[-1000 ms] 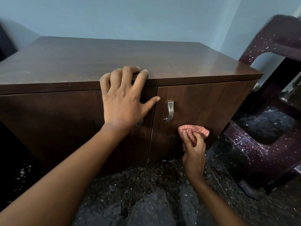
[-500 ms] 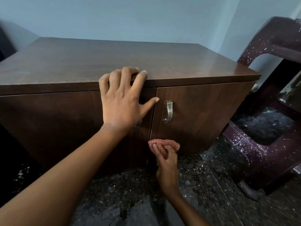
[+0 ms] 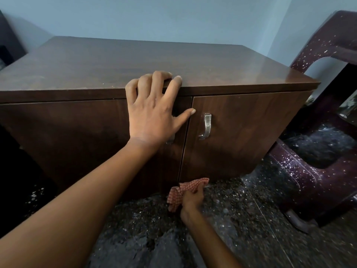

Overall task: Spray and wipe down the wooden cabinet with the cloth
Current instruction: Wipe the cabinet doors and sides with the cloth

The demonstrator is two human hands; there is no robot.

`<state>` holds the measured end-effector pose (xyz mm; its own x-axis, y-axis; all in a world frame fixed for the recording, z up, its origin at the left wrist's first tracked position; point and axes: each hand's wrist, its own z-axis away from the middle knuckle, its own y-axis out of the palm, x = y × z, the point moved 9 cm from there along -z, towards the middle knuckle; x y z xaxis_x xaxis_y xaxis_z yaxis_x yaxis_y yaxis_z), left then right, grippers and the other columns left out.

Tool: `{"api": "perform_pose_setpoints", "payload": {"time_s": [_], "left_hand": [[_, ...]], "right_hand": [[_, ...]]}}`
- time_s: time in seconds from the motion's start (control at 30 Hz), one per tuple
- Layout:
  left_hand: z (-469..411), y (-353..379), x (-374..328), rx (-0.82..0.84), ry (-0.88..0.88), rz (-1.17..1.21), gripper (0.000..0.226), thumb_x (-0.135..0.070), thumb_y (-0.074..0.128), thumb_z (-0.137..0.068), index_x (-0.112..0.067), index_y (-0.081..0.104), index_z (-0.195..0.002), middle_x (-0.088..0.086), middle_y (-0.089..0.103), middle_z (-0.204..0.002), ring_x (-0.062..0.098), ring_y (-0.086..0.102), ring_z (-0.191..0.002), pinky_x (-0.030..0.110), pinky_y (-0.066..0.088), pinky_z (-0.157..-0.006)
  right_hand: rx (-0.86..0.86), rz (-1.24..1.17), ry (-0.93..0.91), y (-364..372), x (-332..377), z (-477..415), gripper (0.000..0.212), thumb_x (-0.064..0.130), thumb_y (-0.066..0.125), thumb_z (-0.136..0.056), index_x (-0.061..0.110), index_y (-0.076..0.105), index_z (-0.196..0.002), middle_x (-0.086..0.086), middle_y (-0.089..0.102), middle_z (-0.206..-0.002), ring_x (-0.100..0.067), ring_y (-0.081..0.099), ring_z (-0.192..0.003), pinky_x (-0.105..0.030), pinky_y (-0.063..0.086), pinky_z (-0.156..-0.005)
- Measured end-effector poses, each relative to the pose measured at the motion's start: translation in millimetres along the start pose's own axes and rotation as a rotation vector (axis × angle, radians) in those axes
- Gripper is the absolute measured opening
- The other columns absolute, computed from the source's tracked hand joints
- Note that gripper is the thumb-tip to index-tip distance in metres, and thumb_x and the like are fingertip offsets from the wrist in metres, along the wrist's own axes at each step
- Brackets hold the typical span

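Cabinet (image 3: 77, 132): dark wood, two doors, standing on a speckled floor (image 3: 241, 219). Left hand (image 3: 152, 111): open, fingers hooked over the top's front edge, thumb on the door seam. Handle (image 3: 206, 126): metal, right door. Right hand (image 3: 192, 197): gripping the checked cloth (image 3: 185, 190) at the right door's bottom edge. Chair (image 3: 316, 171): maroon, far right.

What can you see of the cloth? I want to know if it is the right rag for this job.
The cloth is a small rag in a red-and-white check, thin woven fabric by the look. It is bunched up, with one end hanging loose to the left. The right hand holds it in its grip down at the bottom edge of the cabinet, near the gap between the two doors. Whether it is damp cannot be told.
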<state>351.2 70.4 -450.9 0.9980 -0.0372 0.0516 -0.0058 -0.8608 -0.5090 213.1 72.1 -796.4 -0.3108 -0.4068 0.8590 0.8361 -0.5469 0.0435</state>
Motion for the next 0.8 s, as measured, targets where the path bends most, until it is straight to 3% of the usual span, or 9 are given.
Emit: {"api": "perform_pose_setpoints", "payload": {"time_s": [0.07,0.13,0.2,0.27,0.33,0.43,0.5,0.67,0.8], "left_hand": [[0.3,0.6,-0.5,-0.001,0.006,0.000,0.059,-0.068,0.052,-0.079,-0.023,0.057,-0.116,0.004,0.058,-0.115,0.023,0.035,-0.103,0.040,0.024,-0.090],[0.5,0.9,-0.6,-0.001,0.012,0.001,0.059,-0.068,0.051,-0.079,-0.022,0.057,-0.117,0.004,0.058,-0.115,0.023,0.035,-0.103,0.040,0.024,-0.090],[1.0,0.9,-0.1,0.002,0.011,-0.008,0.060,-0.069,0.052,-0.079,-0.022,0.057,-0.117,0.004,0.058,-0.116,0.023,0.035,-0.104,0.040,0.024,-0.090],[0.9,0.1,0.1,0.007,0.004,-0.005,0.060,-0.068,0.053,-0.078,-0.022,0.057,-0.117,0.003,0.058,-0.116,0.023,0.036,-0.104,0.040,0.024,-0.091],[0.1,-1.0,-0.9,0.007,0.003,0.004,0.060,-0.067,0.056,-0.077,-0.022,0.058,-0.117,0.003,0.058,-0.115,0.023,0.036,-0.104,0.040,0.024,-0.091],[0.1,-2.5,-0.8,0.011,-0.002,0.012,0.060,-0.066,0.058,-0.076,-0.021,0.059,-0.116,0.003,0.058,-0.115,0.023,0.037,-0.104,0.040,0.025,-0.091],[-0.4,-2.4,-1.2,0.018,-0.001,0.009,0.060,-0.065,0.059,-0.076,-0.022,0.059,-0.117,0.004,0.058,-0.116,0.023,0.038,-0.105,0.040,0.025,-0.091],[0.7,-3.2,-0.8,0.004,-0.008,0.018,0.060,-0.065,0.061,-0.075,-0.021,0.060,-0.117,0.004,0.059,-0.116,0.024,0.040,-0.104,0.041,0.026,-0.090],[0.8,-4.2,0.0,-0.016,-0.019,0.027,0.061,-0.065,0.060,-0.076,-0.020,0.061,-0.116,0.004,0.060,-0.116,0.025,0.042,-0.103,0.041,0.027,-0.090]], "right_hand": [[0.022,-0.122,0.103,8.3,-4.8,-4.1,0.065,-0.013,0.036,-0.085,0.016,0.036,-0.143,-0.012,0.058,-0.116,-0.019,0.054,-0.070,-0.032,0.048,-0.069],[0.012,-0.200,0.155,10.8,6.8,-1.7,0.059,-0.014,0.037,-0.084,0.010,0.045,-0.137,-0.011,0.059,-0.113,-0.020,0.057,-0.073,-0.040,0.051,-0.076],[-0.002,-0.259,0.150,7.0,27.9,5.2,0.053,-0.015,0.038,-0.083,0.007,0.053,-0.129,-0.013,0.062,-0.111,-0.019,0.057,-0.070,-0.038,0.051,-0.073],[0.016,-0.312,0.084,1.5,58.9,16.6,0.049,-0.018,0.038,-0.081,0.006,0.060,-0.119,-0.011,0.064,-0.095,-0.018,0.055,-0.065,-0.035,0.048,-0.069],[0.003,-0.320,-0.075,-9.8,99.5,28.4,0.051,-0.019,0.038,-0.078,0.005,0.062,-0.117,-0.006,0.063,-0.090,-0.016,0.056,-0.070,-0.032,0.047,-0.070],[-0.058,-0.257,-0.317,-27.0,161.6,46.6,0.060,-0.018,0.043,-0.076,0.009,0.056,-0.128,-0.003,0.062,-0.116,-0.017,0.060,-0.101,-0.034,0.047,-0.095],[-0.051,-0.200,-0.465,-28.7,197.3,63.4,0.062,-0.014,0.047,-0.078,0.015,0.052,-0.132,-0.002,0.057,-0.129,-0.015,0.056,-0.115,-0.037,0.043,-0.103],[-0.085,-0.018,-1.015,-17.1,257.9,121.5,0.059,-0.011,0.046,-0.076,0.011,0.054,-0.129,-0.006,0.051,-0.106,-0.016,0.052,-0.101,-0.017,0.039,-0.092],[-0.161,0.421,-1.486,0.7,256.3,147.6,0.058,0.001,0.043,-0.077,0.019,0.053,-0.130,-0.013,0.046,-0.116,-0.030,0.048,-0.107,-0.030,0.040,-0.091]]}}
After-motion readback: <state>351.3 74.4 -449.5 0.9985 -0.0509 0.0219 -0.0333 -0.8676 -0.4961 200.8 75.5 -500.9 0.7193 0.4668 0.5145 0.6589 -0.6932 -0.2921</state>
